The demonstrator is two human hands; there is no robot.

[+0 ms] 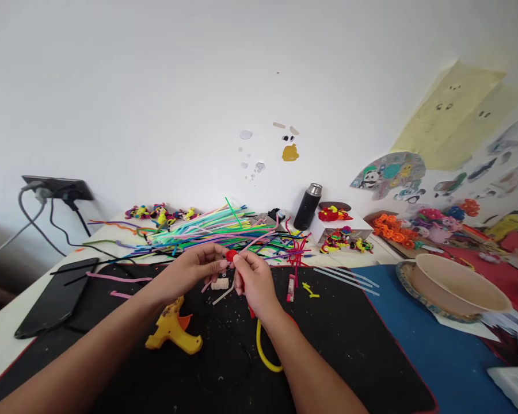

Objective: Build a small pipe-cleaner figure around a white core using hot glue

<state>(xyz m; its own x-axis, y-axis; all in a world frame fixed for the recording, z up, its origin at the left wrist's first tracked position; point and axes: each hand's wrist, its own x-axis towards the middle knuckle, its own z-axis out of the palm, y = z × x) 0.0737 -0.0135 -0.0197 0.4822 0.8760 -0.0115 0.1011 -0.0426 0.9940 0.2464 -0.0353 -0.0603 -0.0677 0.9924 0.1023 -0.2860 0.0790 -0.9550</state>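
Observation:
My left hand point(202, 265) and my right hand point(256, 283) meet above the black mat, each with its fingertips pinched. Between them is a small round red piece point(231, 255); its exact make is too small to tell. Just below my fingers lie a beige spool of cord point(220, 284) and a pale stem point(223, 295). A yellow glue gun point(175, 332) rests on the mat under my left forearm. Beside my right forearm a yellow loop handle point(265, 353) shows, partly hidden by the arm.
Behind my hands spreads a heap of coloured pipe cleaners point(207, 227). A black bottle point(308, 207) stands by a white box point(322, 229). To the right is a beige bowl point(457, 282); a black phone-like slab point(54, 299) lies left. Short yellow pieces point(311, 290) lie on the mat.

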